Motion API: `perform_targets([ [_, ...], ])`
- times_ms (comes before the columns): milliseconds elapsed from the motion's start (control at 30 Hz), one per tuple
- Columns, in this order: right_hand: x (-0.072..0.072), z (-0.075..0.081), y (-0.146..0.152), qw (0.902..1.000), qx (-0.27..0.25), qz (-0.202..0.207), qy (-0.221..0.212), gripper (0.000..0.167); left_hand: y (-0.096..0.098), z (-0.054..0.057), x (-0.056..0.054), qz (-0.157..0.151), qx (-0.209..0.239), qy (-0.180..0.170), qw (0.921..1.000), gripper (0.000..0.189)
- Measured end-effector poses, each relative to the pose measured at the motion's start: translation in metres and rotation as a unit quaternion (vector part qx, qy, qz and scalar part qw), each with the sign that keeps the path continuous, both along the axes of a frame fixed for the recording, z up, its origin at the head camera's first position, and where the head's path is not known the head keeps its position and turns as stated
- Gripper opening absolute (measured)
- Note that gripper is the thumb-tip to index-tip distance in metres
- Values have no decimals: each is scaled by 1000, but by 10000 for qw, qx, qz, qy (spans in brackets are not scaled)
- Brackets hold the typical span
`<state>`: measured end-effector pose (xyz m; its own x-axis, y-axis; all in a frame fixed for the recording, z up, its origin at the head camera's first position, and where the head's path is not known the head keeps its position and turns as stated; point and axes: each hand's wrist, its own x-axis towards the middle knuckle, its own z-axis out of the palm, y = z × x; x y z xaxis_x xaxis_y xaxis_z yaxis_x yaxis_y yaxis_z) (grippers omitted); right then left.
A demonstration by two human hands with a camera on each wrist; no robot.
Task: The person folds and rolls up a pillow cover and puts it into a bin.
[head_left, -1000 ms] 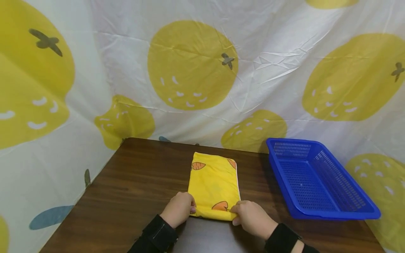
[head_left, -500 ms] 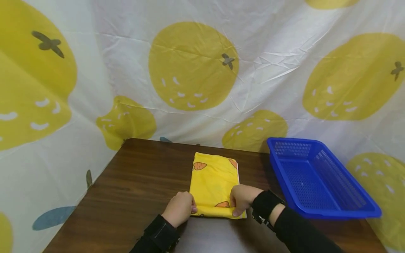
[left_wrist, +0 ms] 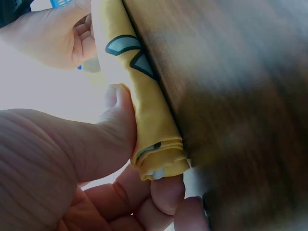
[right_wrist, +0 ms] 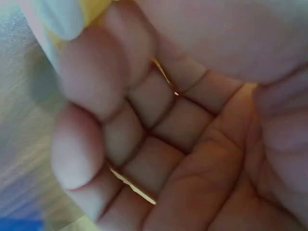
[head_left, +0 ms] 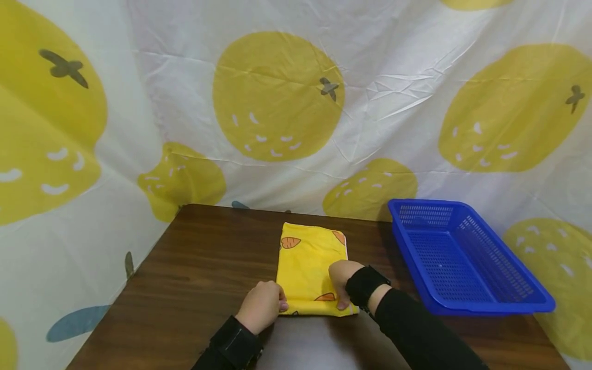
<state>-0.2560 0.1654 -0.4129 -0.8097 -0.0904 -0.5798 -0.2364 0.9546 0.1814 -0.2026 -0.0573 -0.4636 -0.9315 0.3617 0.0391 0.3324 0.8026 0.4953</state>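
One rolled edge of the yellow cloth [head_left: 305, 270] sits pinched between thumbs and curled fingers, left hand [head_left: 261, 306] at one end, right hand [head_left: 343, 277] near the other.

White cloth [head_left: 185, 103] w/ lg yellow fruit prints [head_left: 279, 97] & a few blue-grey leaf shapes [head_left: 76, 324] hangs at back + L side, creased, w/ shiny patch [head_left: 407, 90] R of ctr. Dk brown wood-grain tbl [head_left: 208, 262] in front, far edge nr cloth, pale light refl. [head_left: 305, 341] at bottom ctr.
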Motion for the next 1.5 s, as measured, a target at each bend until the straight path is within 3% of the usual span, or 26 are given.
perform_targets([
  [167,-4,-13,19,9973,-647,169,293,49,0,1,1,238,75,-202,9995,24],
  [267,-20,-44,44,9889,-1358,369,474,51,3,3,4,314,-99,-67,9994,22],
  [333,-30,-64,58,9835,-1705,372,471,51,6,5,7,293,-337,235,9987,21],
  [433,-41,-83,69,9767,-2075,329,429,48,11,9,14,124,-803,1006,9916,21],
  [567,-54,-100,75,9767,-2090,337,353,49,17,10,23,-211,-1443,1904,9708,25],
  [700,-64,-115,81,9784,-2015,333,313,50,20,9,33,-494,-1815,2307,9547,28],
  [867,-66,-117,83,9788,-1999,346,287,51,23,5,35,-650,-1916,2510,9466,26],
  [1133,-60,-105,82,9811,-1894,337,210,51,23,2,25,-369,-1755,1972,9638,24],
  [1400,-61,-99,85,9787,-2043,198,-93,54,23,1,22,-363,-1690,2029,9638,23],
  [1500,-54,-84,76,9778,-2089,53,-156,54,23,3,19,-438,-1680,1947,9654,24],
])
